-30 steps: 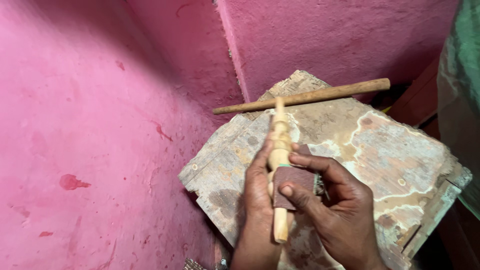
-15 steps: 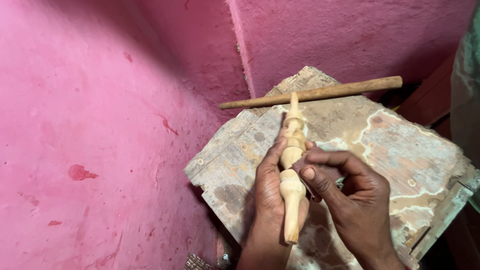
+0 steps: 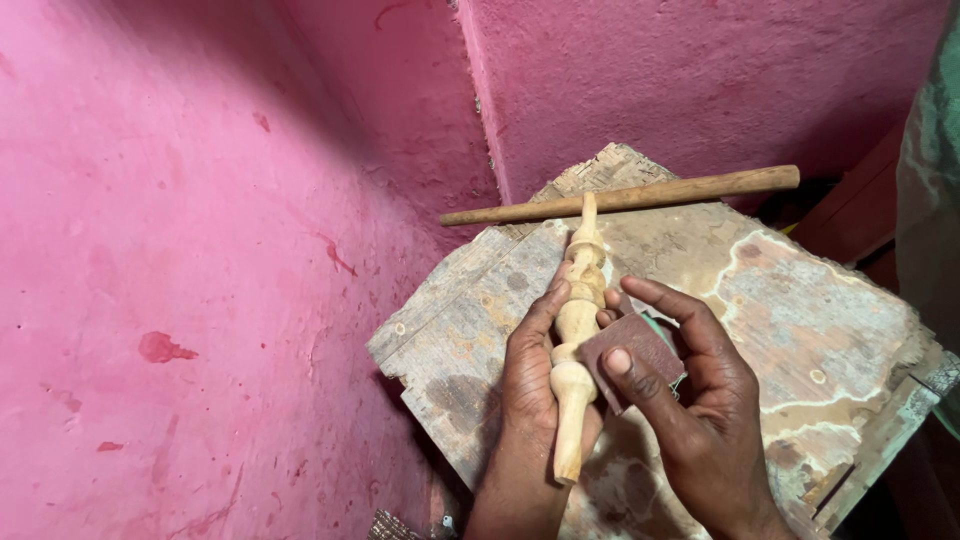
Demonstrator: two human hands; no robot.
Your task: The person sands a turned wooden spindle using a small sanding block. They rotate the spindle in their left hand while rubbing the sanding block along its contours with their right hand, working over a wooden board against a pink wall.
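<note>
My left hand (image 3: 530,380) grips a pale turned wooden spindle (image 3: 578,320) with several rounded beads, its thin tip pointing away and its blunt end toward me. My right hand (image 3: 700,400) pinches a small folded piece of brown sandpaper (image 3: 630,355) against the right side of the spindle near its lower bulb. Both hands hover over a worn, stained wooden board (image 3: 800,330).
A long round wooden stick (image 3: 640,195) lies across the far edge of the board, just past the spindle's tip. Rough pink walls (image 3: 200,250) close in on the left and behind. Dark reddish wood and a greenish cloth (image 3: 930,180) show at the right edge.
The view has shifted slightly. The spindle stays in my left hand, and my right hand with the sandpaper has slid a little along it toward the lower bulb.
</note>
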